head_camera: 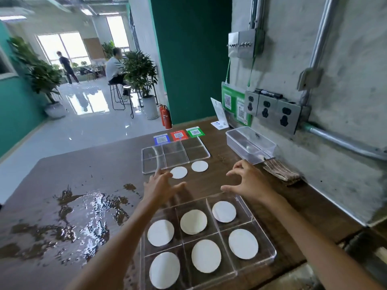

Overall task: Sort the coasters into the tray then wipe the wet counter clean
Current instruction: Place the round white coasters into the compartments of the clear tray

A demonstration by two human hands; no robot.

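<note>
Nearest the person, a clear six-compartment tray [270,251] sits on the brown counter [104,162], each compartment holding one white round coaster, such as the one at front left [164,270] and the one at back right [224,211]. To the tray's left, a wide puddle [83,216] glistens on the wood. Above the tray's far edge, both hands hover with nothing in them: the left hand [160,185] has its fingers spread and nearly straight, and the right hand [249,181] has its fingers apart and bent like claws. Just beyond the left fingertips lie two loose coasters, one close [178,172] and one further right [199,166]. Behind them rests a second, empty clear tray [207,152]. A folded striped cloth [280,169] lies near the wall, beside a clear plastic box [251,144].
</note>
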